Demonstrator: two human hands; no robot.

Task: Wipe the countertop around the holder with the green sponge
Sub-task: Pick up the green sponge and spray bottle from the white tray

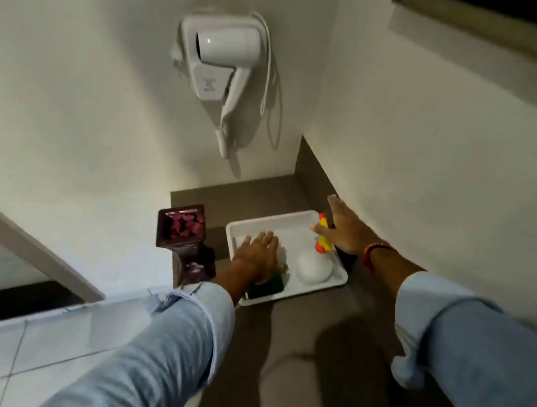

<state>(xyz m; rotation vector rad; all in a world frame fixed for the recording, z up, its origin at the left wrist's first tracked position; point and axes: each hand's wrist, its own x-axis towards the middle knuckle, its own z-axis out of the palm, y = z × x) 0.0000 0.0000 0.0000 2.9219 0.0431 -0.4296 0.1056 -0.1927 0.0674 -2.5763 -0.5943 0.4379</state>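
The green sponge (pixel 268 285) lies in the near left corner of a white tray (pixel 292 216) on the brown countertop (pixel 311 325). My left hand (pixel 257 254) rests flat on top of it, fingers stretched out and apart, so only the sponge's near edge shows. The dark maroon holder (pixel 188 241) with pink packets stands on the counter just left of the tray. My right hand (pixel 345 230) hovers with spread fingers at the tray's far right corner, right behind the spray bottle's yellow-orange head, and holds nothing.
A white spray bottle (pixel 313 268) stands in the tray's right half. A wall-mounted white hair dryer (pixel 221 67) with its cord hangs above the counter's back corner. Walls close the counter at the back and right. A tiled ledge (pixel 33 344) lies to the left.
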